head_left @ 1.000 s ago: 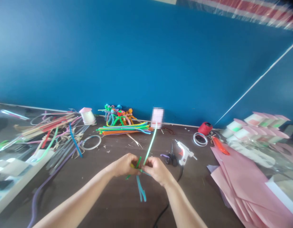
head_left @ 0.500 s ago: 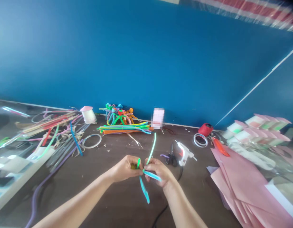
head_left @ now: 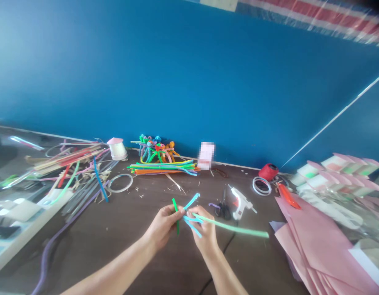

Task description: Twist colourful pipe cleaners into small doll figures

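Near the middle of the dark table, my left hand [head_left: 164,224] is closed on a piece made of pipe cleaners, with a darker green stem [head_left: 177,226] crossing its fingertips. Several short light blue ends [head_left: 192,200] spread out between the two hands. My right hand [head_left: 205,232] pinches the same piece from the right. A long pale green pipe cleaner [head_left: 238,228] runs from its fingers out to the right. The joint where the strands meet is partly hidden by the fingertips.
Behind the hands lie bundled pipe cleaners [head_left: 163,168] and small colourful figures [head_left: 157,150]. A glue gun [head_left: 241,203] and scissors [head_left: 223,207] are on the right, beside pink sheets [head_left: 321,241]. A power strip [head_left: 29,229] and loose strips are at left.
The pale green pipe cleaner has swung from pointing up to pointing right. The blue ends now fan up and down between the hands, and my right hand has turned. The view has shifted slightly.
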Motion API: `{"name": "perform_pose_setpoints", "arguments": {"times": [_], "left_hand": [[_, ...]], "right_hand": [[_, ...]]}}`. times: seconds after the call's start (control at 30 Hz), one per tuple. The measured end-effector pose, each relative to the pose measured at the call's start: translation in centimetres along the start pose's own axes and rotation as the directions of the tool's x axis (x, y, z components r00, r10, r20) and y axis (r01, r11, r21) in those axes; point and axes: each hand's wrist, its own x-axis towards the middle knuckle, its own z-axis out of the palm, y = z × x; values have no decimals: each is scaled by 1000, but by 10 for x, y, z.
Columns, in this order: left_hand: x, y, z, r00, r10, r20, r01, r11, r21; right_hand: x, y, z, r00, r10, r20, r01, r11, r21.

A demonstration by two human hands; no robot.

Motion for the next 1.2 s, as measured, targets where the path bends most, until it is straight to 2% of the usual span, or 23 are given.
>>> {"name": "perform_pose_setpoints", "arguments": {"times": [0.1, 0.23, 0.33, 0.43, 0.53, 0.63, 0.73, 0.83, 0.93, 1.07, 1.13, 1.2], "left_hand": [[-2, 3, -1, 999, -30, 31, 29, 999, 18], [-1, 4, -4, 996, -53, 67, 52, 998, 17], [0, 0, -6, 999, -28, 42, 26, 999, 40], [1, -4, -7, 1000, 25, 0, -25, 994, 109], [1, -3, -8, 993, 112, -22, -102, 956, 274], [1, 2, -10, 984, 179, 21, -163, 834, 527], [0, 8, -14, 959, 252, 130, -269, 664, 698], [-2, 13, -16, 904, 335, 266, -407, 482, 776], [-4, 17, -17, 842, 369, 394, -505, 278, 817], [-5, 20, -19, 794, 327, 512, -556, 52, 829], [-5, 23, -20, 779, 272, 566, -582, -25, 813], [-6, 26, -20, 759, 215, 615, -618, -64, 784]], "right_hand": [[-3, 0, -3, 996, -77, 39, 82, 982, -168], [-4, -1, -3, 995, -95, 30, 99, 970, -222], [-5, -2, -3, 993, -111, 48, 120, 952, -280], [-7, -3, -6, 977, -167, 135, 208, 895, -394], [-9, -5, -10, 946, -187, 264, 302, 803, -514], [-7, -7, -15, 918, -156, 366, 354, 737, -576], [-3, -12, -19, 892, -125, 435, 383, 721, -577], [2, -18, -19, 892, -67, 446, 346, 735, -583], [5, -21, -18, 913, 19, 406, 244, 775, -583], [10, -21, -21, 905, 72, 420, 173, 839, -516], [13, -22, -23, 903, 67, 424, 160, 864, -477], [16, -23, -26, 910, 73, 409, 127, 889, -440]]}}
